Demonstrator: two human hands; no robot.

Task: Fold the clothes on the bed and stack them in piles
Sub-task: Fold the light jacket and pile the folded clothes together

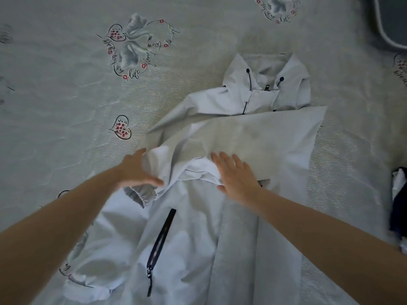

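On the left, the left hand [137, 170] lies at the edge of the white jacket [198, 249], thumb and fingers spread around a bunched fold of the sleeve [167, 157] just above its elastic cuff [141, 194]. Whether this grip has closed on the cloth or only touches it I cannot tell; the fingers look loosely curved, not clenched.

The jacket lies face up on the bed [66, 106], its long axis running from the hem near the person up and slightly rightward to the hood [264, 82]. A dark pocket zipper [161, 241] slants along the near left panel.

Further right, the right hand [236, 172] rests flat with straight fingers on the chest, released, pinning the sleeve that is laid across the body towards the right. The loose bunch lies between the two hands, touching the left one, so the left is better placed to draw it over.

At the far right edge sits a dark garment [398, 201], well apart from the jacket.
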